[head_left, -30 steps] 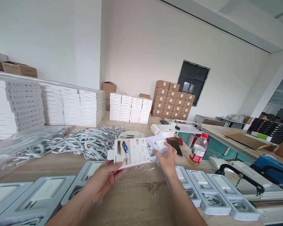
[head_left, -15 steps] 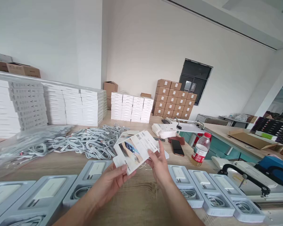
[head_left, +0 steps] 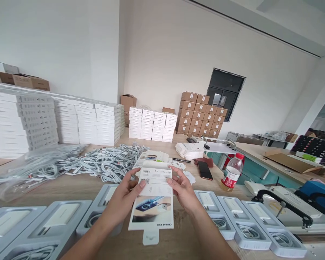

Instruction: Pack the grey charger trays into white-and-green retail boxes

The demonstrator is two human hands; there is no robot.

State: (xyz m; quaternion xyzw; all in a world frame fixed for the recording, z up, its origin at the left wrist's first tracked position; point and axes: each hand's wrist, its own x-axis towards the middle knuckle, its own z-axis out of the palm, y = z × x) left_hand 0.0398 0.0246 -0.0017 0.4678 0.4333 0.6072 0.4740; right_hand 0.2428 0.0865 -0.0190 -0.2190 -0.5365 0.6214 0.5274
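A flat printed card box (head_left: 154, 213) with a phone picture and a hang tab is held up over the middle of the table. Its tab points toward me. My left hand (head_left: 127, 193) grips the left edge, thumb on the printed face. On the right edge, my right hand (head_left: 182, 187) pinches the card the same way. Behind it lie more flat printed cards (head_left: 151, 157). Grey trays with white chargers and coiled cables stand on both sides, one tray (head_left: 62, 216) at the left and another (head_left: 249, 225) at the right.
A heap of grey cables (head_left: 108, 162) lies left of centre. White box stacks (head_left: 151, 124) stand behind, with brown cartons (head_left: 197, 113) farther back. A phone (head_left: 205, 169), a red-capped bottle (head_left: 232, 173) and a sealing machine (head_left: 287, 206) are on the right.
The card box has turned from a slant to nearly upright in view, its picture end now toward me and its tab showing. Both hands have shifted their hold along its edges.
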